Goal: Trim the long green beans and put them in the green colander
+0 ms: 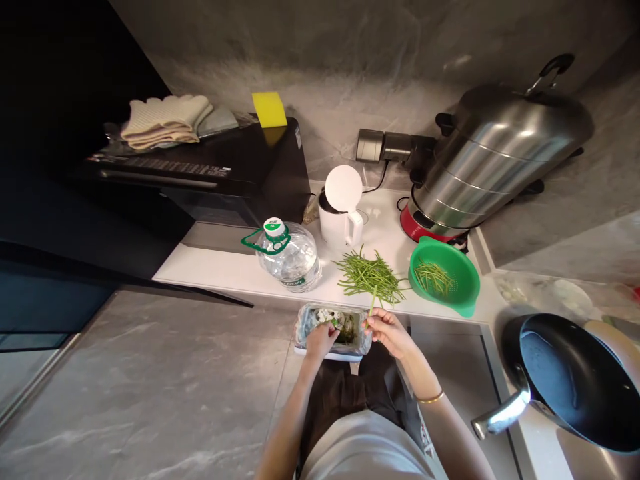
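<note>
My right hand (390, 331) pinches a thin green vegetable stalk (373, 303), held upright over the right edge of a lined waste bin (301, 325). Over the bin's middle is my left hand (322, 337), its fingertips closed together; a bit of green shows by them, but whether they grip it is hard to make out. White and dark scraps lie inside the bin. Just beyond, on the white counter, rests a loose pile of similar green stalks (369, 273). A green colander (467, 273) to its right contains more stalks.
Left of the pile stands a large clear water bottle (293, 257). Behind are a white kettle (335, 223) with its lid raised and a black oven-like appliance (270, 160). A tall steel steamer (490, 160) stands at back right, a black wok (575, 380) at right.
</note>
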Available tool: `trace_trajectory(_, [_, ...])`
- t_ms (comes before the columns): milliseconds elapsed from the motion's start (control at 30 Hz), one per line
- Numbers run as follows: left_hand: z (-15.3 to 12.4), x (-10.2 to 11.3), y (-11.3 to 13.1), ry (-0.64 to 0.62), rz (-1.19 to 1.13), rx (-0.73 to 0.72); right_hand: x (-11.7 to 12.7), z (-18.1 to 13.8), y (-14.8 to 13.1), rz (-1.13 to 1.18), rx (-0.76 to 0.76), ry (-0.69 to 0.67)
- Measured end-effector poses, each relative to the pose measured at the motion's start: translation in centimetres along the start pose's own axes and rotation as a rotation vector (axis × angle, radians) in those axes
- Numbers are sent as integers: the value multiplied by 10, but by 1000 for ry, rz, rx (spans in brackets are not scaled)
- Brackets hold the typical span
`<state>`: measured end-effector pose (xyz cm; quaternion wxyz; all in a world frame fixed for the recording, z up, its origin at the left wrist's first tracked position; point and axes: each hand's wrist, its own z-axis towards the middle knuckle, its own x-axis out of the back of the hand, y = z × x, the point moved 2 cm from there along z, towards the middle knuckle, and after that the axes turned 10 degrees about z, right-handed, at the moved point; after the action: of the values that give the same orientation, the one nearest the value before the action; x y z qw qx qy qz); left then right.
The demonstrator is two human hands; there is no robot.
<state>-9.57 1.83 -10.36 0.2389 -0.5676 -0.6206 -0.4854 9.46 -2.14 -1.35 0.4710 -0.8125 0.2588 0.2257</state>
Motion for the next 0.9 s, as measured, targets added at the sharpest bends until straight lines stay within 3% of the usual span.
trace_trajectory(200, [-25, 53, 38, 338, -385, -368, 4, 9, 10, 91, 16, 113])
trace_trajectory(367, [-46, 77, 63, 491, -339, -547, 2, 11, 14, 105, 9, 102])
trace_trajectory(533, [-50, 79, 66, 583, -165, -574, 3, 12, 17, 119, -2, 94])
trace_trajectory(733, [-52, 90, 69, 524, -60, -626, 4, 8, 13, 66, -68, 22])
trace_trajectory(900, [-36, 99, 51, 624, -85, -447, 1, 2, 13, -49, -186, -92])
